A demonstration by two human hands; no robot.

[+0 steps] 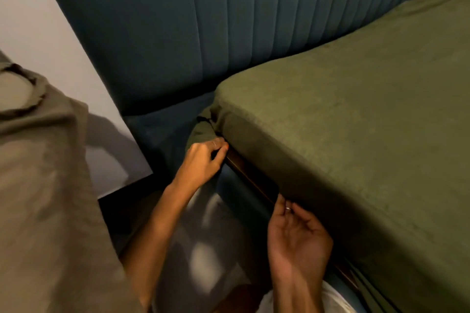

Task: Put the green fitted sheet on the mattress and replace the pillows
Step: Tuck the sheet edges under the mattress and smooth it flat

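Your left fingers (218, 151) are pinching the green fitted sheet (343, 114) at the mattress corner; your right fingers (284, 204) are touching its hem, and pillows are still missing.

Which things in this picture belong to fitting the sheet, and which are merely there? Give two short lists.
Part of the job:
green fitted sheet
left hand, pinching the sheet's hem at the mattress corner
right hand, fingers at the sheet's lower edge

Merely there:
blue padded headboard
wall
floor
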